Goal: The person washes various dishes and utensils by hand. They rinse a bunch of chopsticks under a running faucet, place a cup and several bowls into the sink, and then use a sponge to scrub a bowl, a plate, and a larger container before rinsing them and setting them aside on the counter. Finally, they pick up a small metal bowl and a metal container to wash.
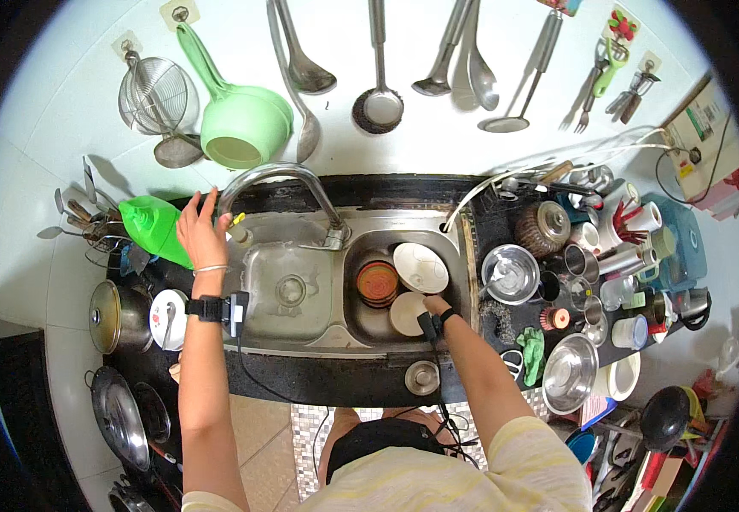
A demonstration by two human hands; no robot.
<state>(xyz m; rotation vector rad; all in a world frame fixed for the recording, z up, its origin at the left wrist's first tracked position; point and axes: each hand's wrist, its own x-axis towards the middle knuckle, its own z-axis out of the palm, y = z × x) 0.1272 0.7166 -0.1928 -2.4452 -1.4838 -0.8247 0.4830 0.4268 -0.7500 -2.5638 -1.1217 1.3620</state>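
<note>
My left hand is raised at the left end of the sink, its fingers stretched out between a green plastic bottle and the end of the curved metal faucet. I cannot tell whether it touches either one. A small yellow-capped bottle stands just beside it. In the right basin, my right hand grips the edge of a cream-coloured plate; its fingertips are partly hidden. Next to that plate lie a white bowl and a stack of orange-and-green dishes.
The left basin has a round drain. To the right, the black counter carries a metal bowl, a glass jar, several cups and a green cloth. A metal cup stands at the front edge. A lidded pot is at left.
</note>
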